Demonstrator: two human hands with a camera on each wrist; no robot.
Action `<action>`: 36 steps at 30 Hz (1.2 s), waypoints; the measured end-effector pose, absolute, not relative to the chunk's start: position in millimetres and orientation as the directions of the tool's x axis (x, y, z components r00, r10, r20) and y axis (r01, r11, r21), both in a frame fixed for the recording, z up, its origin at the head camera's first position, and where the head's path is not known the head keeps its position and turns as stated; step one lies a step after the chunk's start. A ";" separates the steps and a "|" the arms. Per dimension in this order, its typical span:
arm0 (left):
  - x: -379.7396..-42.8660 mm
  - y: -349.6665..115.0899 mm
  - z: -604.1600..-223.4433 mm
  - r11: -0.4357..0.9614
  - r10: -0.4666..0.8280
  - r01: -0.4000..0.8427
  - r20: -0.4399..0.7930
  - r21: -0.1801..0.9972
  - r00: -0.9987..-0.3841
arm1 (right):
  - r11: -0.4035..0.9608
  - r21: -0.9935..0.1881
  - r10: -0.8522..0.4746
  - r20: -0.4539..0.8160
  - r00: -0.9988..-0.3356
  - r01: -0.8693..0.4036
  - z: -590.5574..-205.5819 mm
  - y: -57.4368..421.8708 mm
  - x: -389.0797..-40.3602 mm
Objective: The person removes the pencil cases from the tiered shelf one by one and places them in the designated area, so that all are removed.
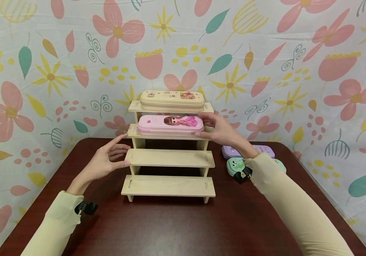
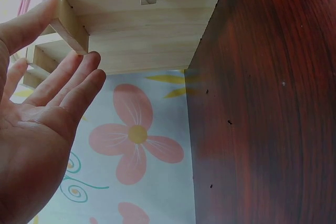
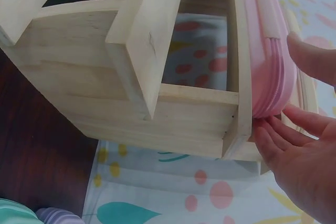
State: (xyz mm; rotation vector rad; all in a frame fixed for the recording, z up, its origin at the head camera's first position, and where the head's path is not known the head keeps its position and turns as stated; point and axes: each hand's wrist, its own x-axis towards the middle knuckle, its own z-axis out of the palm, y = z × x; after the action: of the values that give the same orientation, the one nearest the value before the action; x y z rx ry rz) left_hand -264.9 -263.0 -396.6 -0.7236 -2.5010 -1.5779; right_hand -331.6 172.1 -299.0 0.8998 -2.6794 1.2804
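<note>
A pink pencil case [image 1: 170,125] with a doll picture lies flat on the second-highest step of a wooden tiered rack [image 1: 169,157]. My right hand [image 1: 219,129] is at its right end, thumb at the front and fingers round the end, as the right wrist view also shows. A cream pencil case [image 1: 172,100] lies on the top step behind it. My left hand [image 1: 106,158] is at the rack's left side, fingers spread and fairly straight; in the left wrist view its fingertips [image 2: 93,59] are by a step's end.
On the table to the right of the rack lie a purple pencil case [image 1: 264,150] and a green one [image 1: 235,166], the latter partly hidden by my right sleeve. The dark wooden table [image 1: 170,227] stands against a floral cloth backdrop [image 1: 74,71].
</note>
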 end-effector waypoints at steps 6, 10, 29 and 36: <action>-265.0 -263.0 -396.6 0.349 0.340 0.441 0.327 0.827 -0.882 | 0.498 -0.697 -0.475 0.278 -0.835 -0.516 -299.1 170.8 -331.0; -264.4 -263.1 -396.1 0.351 0.340 0.442 0.328 0.825 -0.881 | 0.498 -0.700 -0.473 0.275 -0.837 -0.512 -299.4 170.0 -331.0; -264.0 -262.3 -395.8 0.352 0.348 0.457 0.339 0.817 -0.874 | 0.442 -0.754 -0.485 0.254 -0.837 -0.485 -300.2 165.9 -336.7; -263.9 -262.5 -396.0 0.356 0.349 0.458 0.338 0.814 -0.874 | 0.431 -0.785 -0.479 0.218 -0.850 -0.444 -300.4 173.1 -332.2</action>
State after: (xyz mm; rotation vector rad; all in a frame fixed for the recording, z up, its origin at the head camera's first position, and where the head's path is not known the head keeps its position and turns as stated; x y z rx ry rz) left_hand -263.9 -262.5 -396.0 -0.7466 -2.4982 -1.5544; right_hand -332.2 173.1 -300.4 0.8676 -2.6893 1.4574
